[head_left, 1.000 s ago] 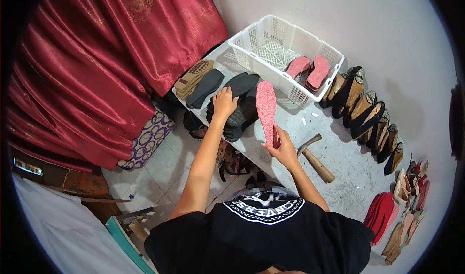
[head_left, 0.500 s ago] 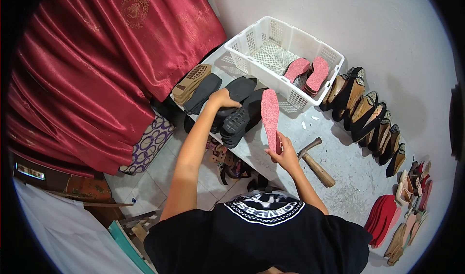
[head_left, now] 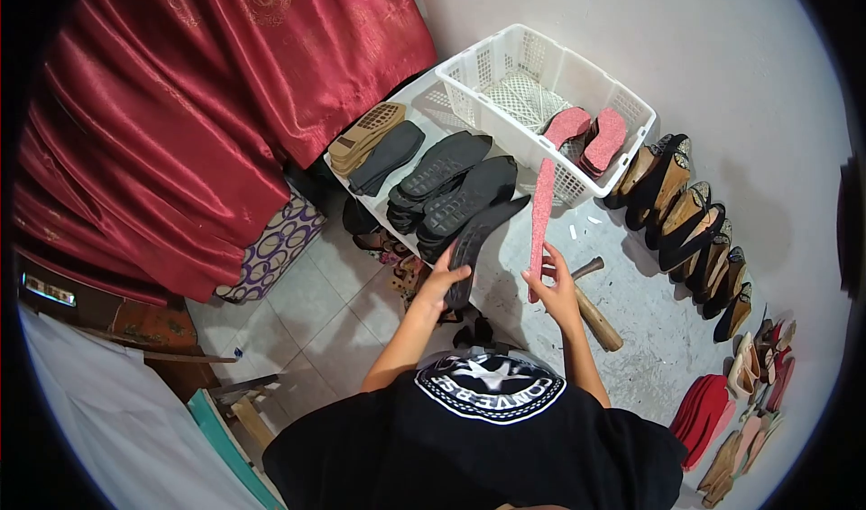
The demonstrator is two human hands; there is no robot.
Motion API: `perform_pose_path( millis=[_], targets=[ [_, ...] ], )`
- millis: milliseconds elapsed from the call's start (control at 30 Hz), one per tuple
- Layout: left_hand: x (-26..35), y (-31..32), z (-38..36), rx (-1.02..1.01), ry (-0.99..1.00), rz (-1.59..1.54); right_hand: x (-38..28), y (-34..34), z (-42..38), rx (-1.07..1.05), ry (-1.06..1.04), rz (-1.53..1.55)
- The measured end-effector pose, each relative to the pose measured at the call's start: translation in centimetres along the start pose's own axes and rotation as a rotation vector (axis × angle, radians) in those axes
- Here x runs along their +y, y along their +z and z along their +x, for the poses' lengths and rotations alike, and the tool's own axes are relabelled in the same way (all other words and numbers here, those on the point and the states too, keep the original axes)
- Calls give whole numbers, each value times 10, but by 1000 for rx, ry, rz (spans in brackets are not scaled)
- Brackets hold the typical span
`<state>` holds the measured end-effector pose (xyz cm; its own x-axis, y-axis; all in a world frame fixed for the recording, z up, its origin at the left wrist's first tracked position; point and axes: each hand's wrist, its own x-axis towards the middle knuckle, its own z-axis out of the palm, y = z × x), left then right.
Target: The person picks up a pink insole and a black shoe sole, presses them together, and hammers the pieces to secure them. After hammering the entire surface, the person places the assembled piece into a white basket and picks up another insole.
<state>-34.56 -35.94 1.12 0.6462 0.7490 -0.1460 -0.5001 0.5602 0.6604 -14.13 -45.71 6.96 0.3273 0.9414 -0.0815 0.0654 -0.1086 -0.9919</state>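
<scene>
My left hand [head_left: 444,283] is closed around the heel end of a black shoe sole [head_left: 483,235], which tilts up toward the right. In my right hand [head_left: 557,284] a pink speckled insole [head_left: 541,217] stands nearly upright, seen almost edge-on. The two pieces are apart, side by side in front of my shirt. Just beyond the held sole lie stacks of black soles [head_left: 469,199] on the grey table [head_left: 604,280]. A hammer [head_left: 595,316] with a wooden handle lies beside my right hand, partly hidden by it.
A white plastic basket [head_left: 505,113] at the back holds more pink insoles [head_left: 606,140]. Brown soles [head_left: 365,140] lie at the far left corner. Shoes [head_left: 686,212] line the wall on the right, with red pieces [head_left: 696,415] nearer. A red curtain [head_left: 225,104] hangs left.
My left hand has come back from the stacks toward me, now with a black sole in it. The pink insole has moved right and turned edge-on.
</scene>
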Motion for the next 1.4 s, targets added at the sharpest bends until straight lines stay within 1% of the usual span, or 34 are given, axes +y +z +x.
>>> perform_pose_path(
  millis=[67,167,267,300,400,500,600,700,800,833,900,933,1000,1067,1100,1200,1233,1333,1367,1400],
  targets=[
    [4,27,-14,-63,33,-93,-5,1,-4,-9,-42,2],
    [20,56,-20,-230,104,-132,-12,5,-8,-11,-80,8],
    [14,39,-15,-197,109,-141,-18,9,-14,-30,-65,33],
    [14,35,-14,-167,140,-103,-21,10,-15,-39,-57,47],
    [10,32,-14,-136,93,-6,-25,12,-17,-46,-89,21],
    [6,41,-17,-109,51,-33,-29,14,-20,-80,-50,64],
    [0,39,-20,-78,42,-107,-25,16,-21,-103,-79,99],
    [-7,28,-21,-164,45,-139,-28,18,-25,-102,-84,94],
    [-4,29,-18,-302,108,-345,-38,18,-29,-110,-76,73],
    [0,32,-16,-338,162,-273,-39,19,-31,-103,-74,81],
    [12,46,-16,-346,120,-438,-40,20,-34,-92,-68,99],
    [19,52,-16,-348,101,-520,-40,20,-35,-82,-97,32],
    [25,55,-14,-301,77,-458,-38,20,-38,-63,-157,-100],
    [26,60,-12,-241,76,-428,-43,22,-42,-54,-268,-281],
    [25,59,-9,-420,120,-530,-48,24,-44,-49,-324,-371],
    [16,67,-13,-4,191,-265,-63,31,-52,-68,-399,-493],
    [15,71,-14,24,229,-219,-63,33,-53,-63,-434,-526],
    [19,76,-20,-118,257,-44,-68,37,-56,-109,-365,-528],
    [17,76,-21,-86,266,11,-65,38,-55,-111,-387,-530],
    [17,77,-22,-99,259,27,-65,38,-55,-113,-392,-547]
  ],
)
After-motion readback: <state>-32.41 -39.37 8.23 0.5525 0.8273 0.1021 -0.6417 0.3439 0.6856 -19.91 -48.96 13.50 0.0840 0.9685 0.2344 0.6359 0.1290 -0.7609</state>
